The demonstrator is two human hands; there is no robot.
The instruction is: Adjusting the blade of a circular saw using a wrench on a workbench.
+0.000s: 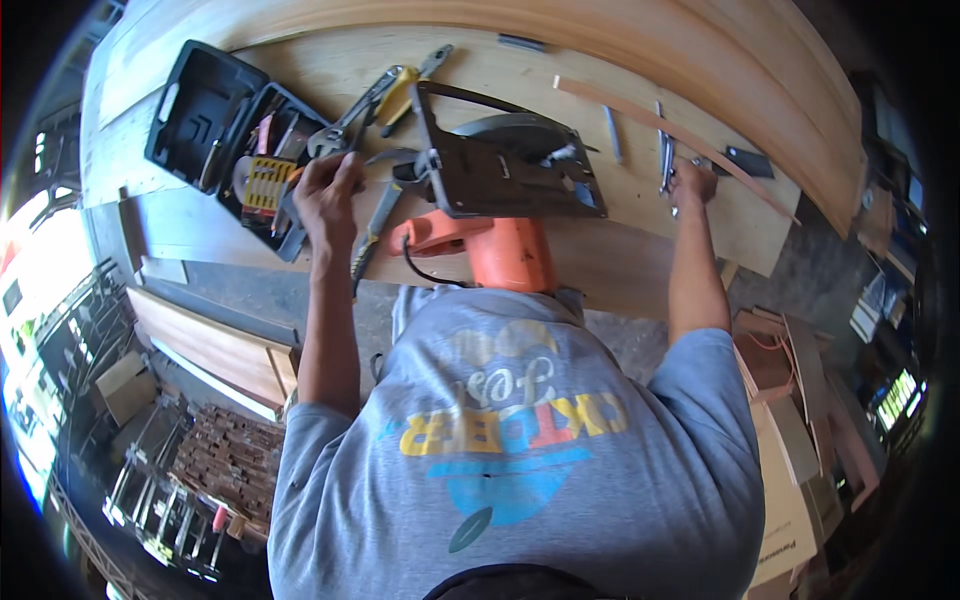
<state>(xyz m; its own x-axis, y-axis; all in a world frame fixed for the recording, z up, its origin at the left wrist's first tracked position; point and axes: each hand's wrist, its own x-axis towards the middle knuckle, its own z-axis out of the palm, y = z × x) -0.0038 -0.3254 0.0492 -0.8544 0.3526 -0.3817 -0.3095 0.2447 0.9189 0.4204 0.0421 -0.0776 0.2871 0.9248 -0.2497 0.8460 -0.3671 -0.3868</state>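
Observation:
My left hand [328, 195] has curled fingers beside the open black tool case [205, 115], just below an adjustable wrench [330, 140]; what is in those fingers, if anything, is hidden. My right hand [688, 182] grips metal wrenches [665, 150] at the right of the bench, under a thin wood strip [600, 92]. Between my hands an orange circular saw [505, 255] rests with its black base plate [505, 185] tilted up. A yellow screwdriver set [265, 183] sits in the case. Yellow-handled pliers [398, 95] and a hammer-like tool [375, 225] lie near the saw.
The plywood bench [480, 55] has a raised board along its far side. A metal rod [613, 135] and dark flat piece [748, 163] lie at the right. Stacked wood panels [210, 345] and blocks [230, 460] are lower left; offcuts [810, 420] stand lower right.

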